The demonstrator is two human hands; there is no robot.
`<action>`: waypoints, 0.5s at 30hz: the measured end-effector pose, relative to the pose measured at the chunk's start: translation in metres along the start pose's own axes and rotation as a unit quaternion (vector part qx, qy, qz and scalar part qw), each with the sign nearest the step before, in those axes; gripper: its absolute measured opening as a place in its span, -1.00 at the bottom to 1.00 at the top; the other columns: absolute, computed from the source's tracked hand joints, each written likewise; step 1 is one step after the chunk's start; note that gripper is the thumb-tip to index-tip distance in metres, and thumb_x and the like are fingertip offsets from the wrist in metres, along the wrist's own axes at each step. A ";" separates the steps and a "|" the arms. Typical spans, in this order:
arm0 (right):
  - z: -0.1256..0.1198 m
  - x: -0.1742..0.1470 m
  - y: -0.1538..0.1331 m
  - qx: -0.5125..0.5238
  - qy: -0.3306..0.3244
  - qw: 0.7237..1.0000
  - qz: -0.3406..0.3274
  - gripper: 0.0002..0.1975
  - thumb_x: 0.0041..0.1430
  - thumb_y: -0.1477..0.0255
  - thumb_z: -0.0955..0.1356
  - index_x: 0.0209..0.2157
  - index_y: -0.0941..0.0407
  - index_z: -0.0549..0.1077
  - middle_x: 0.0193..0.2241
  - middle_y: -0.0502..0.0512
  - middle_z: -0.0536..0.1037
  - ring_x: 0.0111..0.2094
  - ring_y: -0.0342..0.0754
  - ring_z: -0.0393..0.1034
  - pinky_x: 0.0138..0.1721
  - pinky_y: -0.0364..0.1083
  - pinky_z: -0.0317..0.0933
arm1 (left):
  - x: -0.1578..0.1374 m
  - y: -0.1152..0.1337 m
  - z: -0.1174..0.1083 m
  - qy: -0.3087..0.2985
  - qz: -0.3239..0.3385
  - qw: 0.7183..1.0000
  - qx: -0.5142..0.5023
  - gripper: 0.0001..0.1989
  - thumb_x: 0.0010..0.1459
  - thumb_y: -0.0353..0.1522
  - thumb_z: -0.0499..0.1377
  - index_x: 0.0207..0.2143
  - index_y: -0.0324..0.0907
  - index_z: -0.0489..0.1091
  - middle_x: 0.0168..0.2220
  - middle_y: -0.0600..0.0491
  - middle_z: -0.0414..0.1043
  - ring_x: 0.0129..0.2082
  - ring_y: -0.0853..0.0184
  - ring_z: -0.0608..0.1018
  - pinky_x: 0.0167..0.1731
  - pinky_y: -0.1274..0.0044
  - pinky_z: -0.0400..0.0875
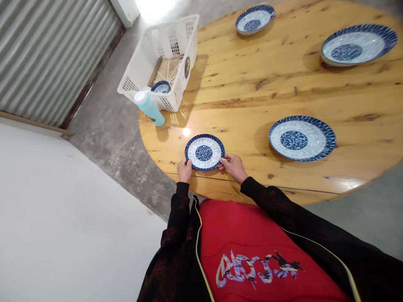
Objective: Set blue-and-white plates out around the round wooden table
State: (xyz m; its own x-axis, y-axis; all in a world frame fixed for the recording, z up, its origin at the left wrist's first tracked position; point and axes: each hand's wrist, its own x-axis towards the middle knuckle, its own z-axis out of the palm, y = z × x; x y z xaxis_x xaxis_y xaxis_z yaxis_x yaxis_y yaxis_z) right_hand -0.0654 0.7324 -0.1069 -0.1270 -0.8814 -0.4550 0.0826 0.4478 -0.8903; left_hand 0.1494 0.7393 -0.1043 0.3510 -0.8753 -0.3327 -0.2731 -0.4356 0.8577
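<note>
A blue-and-white patterned plate point(204, 152) is at the near edge of the round wooden table, between my two hands. My left hand point(184, 170) grips its lower left rim, thumb on top. On the lower right rim my right hand point(233, 166) pinches the plate with thumb and fingers. The fingers beneath the rim are partly hidden, and I cannot tell whether the plate touches the table. To the right lies a larger plate point(302, 138) with the same blue pattern.
A white plastic basket point(132, 89) at the table's left edge holds small bowls point(161, 87) and chopsticks point(155, 70). Beside it stands a light blue bottle point(150, 110). Farther back are an oval dish point(359, 44) and another dish point(255, 19) on the wooden table point(239, 92).
</note>
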 end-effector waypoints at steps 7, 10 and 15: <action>0.003 0.002 0.000 -0.003 -0.002 1.000 -0.001 -0.86 0.07 0.55 0.47 -0.49 0.15 0.44 -0.67 0.01 0.52 -0.64 -0.13 0.44 -0.63 -0.24 0.34 | 0.002 0.003 -0.001 -0.002 -0.001 1.000 -0.004 -0.70 0.16 -0.27 0.18 -0.58 -0.13 0.20 -0.56 0.19 0.21 -0.55 0.42 0.40 -0.47 0.54 0.47; 0.004 0.000 -0.005 -0.012 0.002 1.000 0.006 -0.84 0.11 0.57 0.45 -0.49 0.14 0.43 -0.68 -0.02 0.50 -0.66 -0.14 0.43 -0.62 -0.25 0.31 | 0.003 0.005 -0.002 0.001 0.007 1.000 -0.007 -0.68 0.16 -0.27 0.19 -0.59 -0.13 0.20 -0.58 0.21 0.18 -0.56 0.44 0.37 -0.48 0.55 0.46; 0.004 -0.005 -0.017 -0.031 -0.007 0.999 0.014 -0.78 0.20 0.64 0.38 -0.50 0.13 0.40 -0.69 -0.02 0.49 -0.66 -0.15 0.44 -0.60 -0.25 0.30 | 0.004 0.010 -0.004 0.002 -0.002 1.000 0.004 -0.66 0.18 -0.31 0.17 -0.61 -0.12 0.16 -0.58 0.20 0.16 -0.57 0.44 0.37 -0.49 0.55 0.48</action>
State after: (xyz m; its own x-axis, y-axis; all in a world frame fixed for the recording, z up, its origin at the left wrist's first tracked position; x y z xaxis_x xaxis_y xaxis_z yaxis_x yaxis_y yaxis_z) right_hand -0.0620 0.7287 -0.0893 -0.1125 -0.8702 -0.4797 0.0251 0.4801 -0.8768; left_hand 0.1514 0.7325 -0.0959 0.3548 -0.8729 -0.3350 -0.2794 -0.4409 0.8530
